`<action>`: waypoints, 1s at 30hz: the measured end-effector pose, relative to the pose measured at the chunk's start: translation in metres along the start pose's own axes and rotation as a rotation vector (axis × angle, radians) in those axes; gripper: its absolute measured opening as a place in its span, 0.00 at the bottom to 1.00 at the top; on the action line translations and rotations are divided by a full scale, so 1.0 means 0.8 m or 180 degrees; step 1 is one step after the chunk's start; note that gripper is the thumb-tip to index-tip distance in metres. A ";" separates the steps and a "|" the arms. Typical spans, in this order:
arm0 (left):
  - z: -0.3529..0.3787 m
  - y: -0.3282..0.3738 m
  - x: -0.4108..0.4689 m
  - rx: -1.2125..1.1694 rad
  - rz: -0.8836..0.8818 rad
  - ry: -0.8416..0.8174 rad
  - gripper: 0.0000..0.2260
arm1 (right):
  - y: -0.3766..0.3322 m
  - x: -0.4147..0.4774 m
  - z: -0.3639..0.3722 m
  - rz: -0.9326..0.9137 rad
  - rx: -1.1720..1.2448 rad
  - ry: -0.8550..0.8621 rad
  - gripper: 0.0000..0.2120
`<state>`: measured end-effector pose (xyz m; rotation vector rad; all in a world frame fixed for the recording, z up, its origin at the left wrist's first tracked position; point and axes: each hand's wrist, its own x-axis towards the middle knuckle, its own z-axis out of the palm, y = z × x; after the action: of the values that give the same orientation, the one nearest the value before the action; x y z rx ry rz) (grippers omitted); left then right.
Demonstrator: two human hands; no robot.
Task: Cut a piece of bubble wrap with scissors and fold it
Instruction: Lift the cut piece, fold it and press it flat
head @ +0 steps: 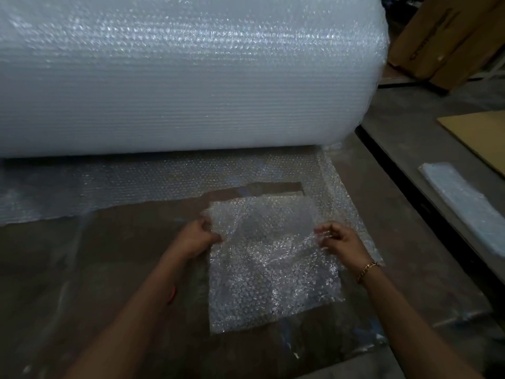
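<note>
1. The cut piece of bubble wrap (273, 263) lies flat on the brown work surface (109, 269), at about 5 o'clock from the middle of the view, between the two hands.
2. The left hand (195, 237) is at the piece's 9 o'clock edge, near its far corner; thumb and fingers are closed in a pinch on that edge.
3. The right hand (340, 240) is at the piece's 3 o'clock edge, fingers curled and pinching the wrap there, with the edge lifted slightly at the fingertips.
4. A gold bracelet (369, 270) sits on the right wrist.
5. One large bubble wrap roll (185, 77) fills the view from 9 to 1 o'clock, its loose sheet (136, 184) spread toward the hands, with a rectangular notch cut out at the piece's 12 o'clock.
6. A small red thing (173, 294) shows just beside the left forearm at 7 o'clock; what it is cannot be told.
7. Count: one cut piece, one roll, two hands, one bracelet.
8. At 2 o'clock stand cardboard boxes (442, 39); at 3 o'clock lie one flat cardboard sheet (481, 138) and one pale wrapped strip (464, 203).
</note>
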<state>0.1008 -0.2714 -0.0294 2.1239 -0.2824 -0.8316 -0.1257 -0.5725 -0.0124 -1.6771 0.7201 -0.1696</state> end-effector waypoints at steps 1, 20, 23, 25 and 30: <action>0.003 -0.004 -0.006 0.0040 0.0095 -0.0042 0.31 | 0.000 -0.001 0.000 -0.0019 0.0002 0.0028 0.11; -0.020 0.009 -0.065 -0.0509 0.1287 0.0834 0.12 | -0.021 -0.023 -0.009 -0.0838 -0.0337 0.0642 0.04; -0.025 0.029 -0.067 -0.0752 0.1263 0.0723 0.09 | -0.041 -0.030 -0.008 -0.0710 0.0329 0.0592 0.08; -0.028 0.042 -0.064 -0.1195 0.1188 0.0424 0.05 | -0.051 -0.033 -0.009 -0.0611 0.0773 0.0374 0.10; -0.022 0.073 -0.056 -0.1748 0.1088 0.0174 0.04 | -0.057 -0.044 -0.008 -0.0238 0.0393 0.0147 0.09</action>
<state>0.0825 -0.2772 0.0438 1.5275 -0.3327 -0.5668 -0.1402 -0.5554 0.0415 -1.5873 0.6683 -0.3008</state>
